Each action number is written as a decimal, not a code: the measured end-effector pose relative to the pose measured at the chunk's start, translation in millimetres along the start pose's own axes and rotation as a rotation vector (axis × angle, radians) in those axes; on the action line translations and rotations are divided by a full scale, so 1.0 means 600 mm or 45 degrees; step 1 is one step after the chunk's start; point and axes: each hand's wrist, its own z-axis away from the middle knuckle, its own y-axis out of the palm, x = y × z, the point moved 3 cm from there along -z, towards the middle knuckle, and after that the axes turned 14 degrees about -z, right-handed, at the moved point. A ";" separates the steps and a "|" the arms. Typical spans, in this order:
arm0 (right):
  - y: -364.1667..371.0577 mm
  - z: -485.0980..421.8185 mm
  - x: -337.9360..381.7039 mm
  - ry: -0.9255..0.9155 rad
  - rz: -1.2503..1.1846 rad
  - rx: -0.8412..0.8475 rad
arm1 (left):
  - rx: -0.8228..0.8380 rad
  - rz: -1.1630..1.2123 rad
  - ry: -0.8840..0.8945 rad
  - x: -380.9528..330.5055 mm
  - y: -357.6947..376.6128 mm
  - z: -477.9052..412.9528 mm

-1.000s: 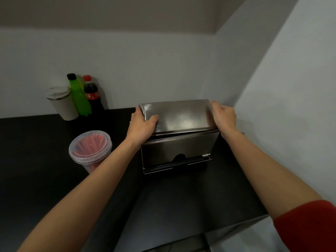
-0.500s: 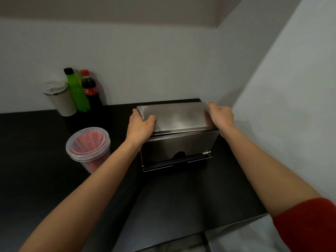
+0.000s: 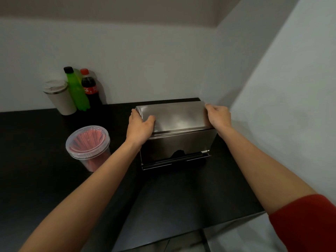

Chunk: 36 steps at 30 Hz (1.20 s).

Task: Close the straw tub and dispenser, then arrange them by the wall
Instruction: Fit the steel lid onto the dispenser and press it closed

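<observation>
A steel straw dispenser (image 3: 177,140) stands on the black counter near the right-hand corner, its curved lid down. My left hand (image 3: 139,127) grips the lid's left end, thumb lying over the top. At the lid's right end my right hand (image 3: 218,116) holds on. A clear plastic tub (image 3: 88,142) full of red straws stands to the dispenser's left, with a clear lid on it. It is apart from both hands.
A beige lidded cup (image 3: 59,97), a green bottle (image 3: 77,90) and a cola bottle (image 3: 91,88) stand against the back wall at left. White walls meet in a corner just behind and right of the dispenser. The black counter (image 3: 181,197) ends at the near right edge.
The dispenser has shifted back toward the wall corner with both hands on its lid. The tub has not moved.
</observation>
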 end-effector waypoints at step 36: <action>0.008 0.008 -0.019 -0.080 0.010 0.227 | -0.043 -0.157 0.045 0.009 0.016 0.013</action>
